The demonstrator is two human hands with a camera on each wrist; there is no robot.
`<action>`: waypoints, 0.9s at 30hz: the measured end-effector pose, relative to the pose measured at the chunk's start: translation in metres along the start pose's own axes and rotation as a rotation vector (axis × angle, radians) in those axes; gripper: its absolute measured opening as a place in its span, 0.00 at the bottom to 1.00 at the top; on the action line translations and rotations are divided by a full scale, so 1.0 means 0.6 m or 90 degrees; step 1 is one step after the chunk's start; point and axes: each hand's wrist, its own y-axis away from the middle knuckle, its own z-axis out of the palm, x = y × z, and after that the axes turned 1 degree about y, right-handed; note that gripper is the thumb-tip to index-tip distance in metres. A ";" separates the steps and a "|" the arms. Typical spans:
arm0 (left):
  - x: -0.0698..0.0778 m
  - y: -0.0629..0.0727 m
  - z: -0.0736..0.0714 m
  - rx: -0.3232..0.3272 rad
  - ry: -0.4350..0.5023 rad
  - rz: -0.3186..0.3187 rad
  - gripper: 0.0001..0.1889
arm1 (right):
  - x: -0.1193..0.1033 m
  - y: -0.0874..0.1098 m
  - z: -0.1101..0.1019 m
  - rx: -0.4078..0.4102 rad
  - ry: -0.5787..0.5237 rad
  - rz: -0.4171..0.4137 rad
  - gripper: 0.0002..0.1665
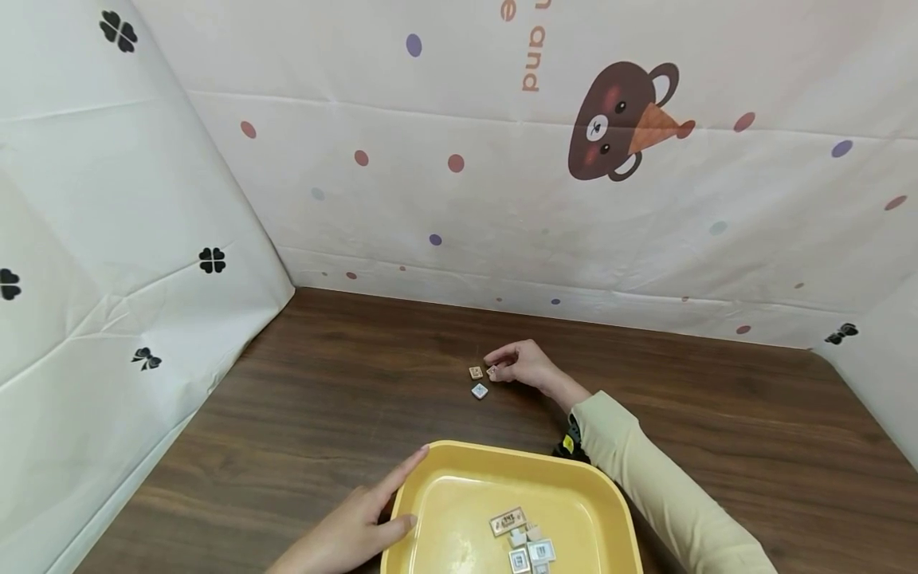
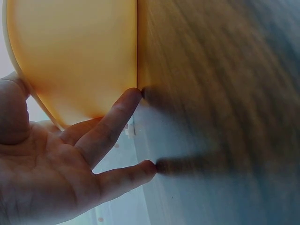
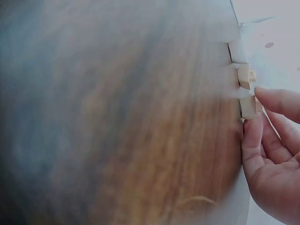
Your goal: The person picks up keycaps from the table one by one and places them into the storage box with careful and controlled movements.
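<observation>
My left hand (image 1: 362,510) holds the left rim of a yellow tray (image 1: 495,455), thumb over the edge and fingers along its outer side. In the left wrist view the lower fingertips (image 2: 149,168) meet the tabletop. Farther back, my right hand (image 1: 529,365) curls around a small pale square block (image 1: 492,371) low at the tabletop. Seen from the right wrist, a finger and the thumb sit at opposite sides of this block (image 3: 248,107). Just left of it lies a tan block (image 1: 476,372) with dark marks on top; a white block (image 1: 479,391) is nearer the tray.
Inside the tray lie several small pale blocks (image 1: 541,550) and a longer tan block (image 1: 508,521). A dark wood table (image 1: 344,375) carries everything. White printed cloth (image 1: 495,199) stands behind it, with another cloth wall (image 1: 143,239) at the left.
</observation>
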 end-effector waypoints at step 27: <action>-0.001 -0.001 0.003 0.013 -0.003 0.039 0.35 | 0.009 0.041 -0.033 0.007 -0.114 -0.012 0.21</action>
